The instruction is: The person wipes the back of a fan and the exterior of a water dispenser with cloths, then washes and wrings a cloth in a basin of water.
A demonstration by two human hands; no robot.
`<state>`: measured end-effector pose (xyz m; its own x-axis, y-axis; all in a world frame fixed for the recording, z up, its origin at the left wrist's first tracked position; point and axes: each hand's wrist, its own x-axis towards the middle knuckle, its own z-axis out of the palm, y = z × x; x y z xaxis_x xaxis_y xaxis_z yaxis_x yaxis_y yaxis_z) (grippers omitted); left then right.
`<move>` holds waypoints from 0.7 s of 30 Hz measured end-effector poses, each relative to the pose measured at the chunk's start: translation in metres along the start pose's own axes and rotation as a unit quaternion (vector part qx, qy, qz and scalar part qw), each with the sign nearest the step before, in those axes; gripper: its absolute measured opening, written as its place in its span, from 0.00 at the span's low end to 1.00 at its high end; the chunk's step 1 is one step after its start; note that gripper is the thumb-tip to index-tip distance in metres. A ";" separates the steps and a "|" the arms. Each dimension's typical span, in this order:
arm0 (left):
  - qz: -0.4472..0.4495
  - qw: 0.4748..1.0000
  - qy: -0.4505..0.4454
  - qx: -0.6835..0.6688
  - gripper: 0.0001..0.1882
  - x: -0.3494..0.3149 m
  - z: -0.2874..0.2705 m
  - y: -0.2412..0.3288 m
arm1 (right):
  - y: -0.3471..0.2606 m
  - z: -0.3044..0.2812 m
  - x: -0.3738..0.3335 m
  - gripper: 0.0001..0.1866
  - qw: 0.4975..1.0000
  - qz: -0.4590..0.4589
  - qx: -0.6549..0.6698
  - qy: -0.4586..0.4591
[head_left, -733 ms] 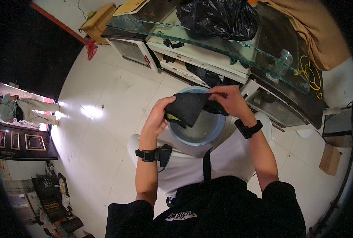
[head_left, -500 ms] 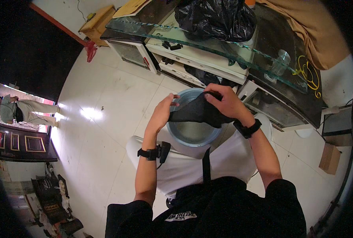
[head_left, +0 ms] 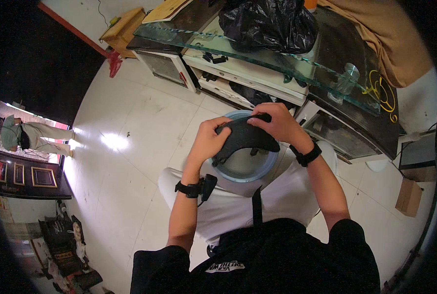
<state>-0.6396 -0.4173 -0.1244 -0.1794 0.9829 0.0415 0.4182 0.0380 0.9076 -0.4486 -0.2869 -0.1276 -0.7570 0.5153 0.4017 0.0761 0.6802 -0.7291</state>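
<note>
A piece of black cloth point(head_left: 250, 137) is stretched between my two hands above a light blue basin point(head_left: 217, 172). My left hand point(head_left: 211, 139) pinches its left upper edge between thumb and fingers. At the opposite edge, my right hand point(head_left: 272, 121) grips the cloth the same way. The lower part of the cloth hangs in a curve over the basin, where cloudy water point(head_left: 243, 164) shows below it. I cannot make out whether the cloth is a garment. The basin stands between my knees, with its far rim partly hidden by my hands.
Beyond the basin stands a low cabinet with a glass top point(head_left: 257, 56), bearing a black plastic bag point(head_left: 270, 24) and a clear jar point(head_left: 348, 73). A cardboard box point(head_left: 409, 197) sits on the tiled floor at right. At far left, a person point(head_left: 29, 134) stands in a doorway.
My left hand has closed on the cloth's edge, where its fingers were spread before. The cloth has been lifted and spread into a curved shape; my right hand has kept its hold.
</note>
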 end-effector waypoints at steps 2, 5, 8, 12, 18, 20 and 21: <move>0.005 1.000 -0.009 -0.022 0.11 0.001 -0.005 0.007 | 0.003 0.002 -0.005 0.12 1.000 0.016 0.004 0.004; -0.039 0.994 -0.052 -0.087 0.11 0.006 -0.005 0.023 | 0.006 0.012 -0.012 0.14 0.998 0.052 0.025 0.009; -0.078 0.983 -0.040 -0.158 0.11 0.010 -0.001 0.028 | 0.008 0.031 -0.026 0.16 0.989 0.086 0.033 0.120; -0.122 0.953 -0.027 -0.275 0.12 0.013 -0.002 0.038 | 0.015 0.049 -0.053 0.18 0.958 0.123 -0.076 0.246; -0.133 0.914 -0.016 -0.382 0.13 0.012 -0.007 0.047 | 0.012 0.079 -0.074 0.25 0.989 0.100 0.088 0.064; -0.137 0.899 -0.024 -0.415 0.14 0.009 -0.010 0.049 | 0.021 0.090 -0.076 0.25 0.991 0.093 0.070 0.066; -0.137 0.899 -0.025 -0.415 0.14 0.007 -0.014 0.052 | 0.027 0.090 -0.077 0.22 0.997 0.048 0.016 0.064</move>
<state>-0.6315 -0.4107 -0.0713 -0.1266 0.9649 -0.2302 -0.4469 0.1517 0.8816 -0.4464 -0.3553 -0.2281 -0.6582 0.6405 0.3956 0.1210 0.6086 -0.7842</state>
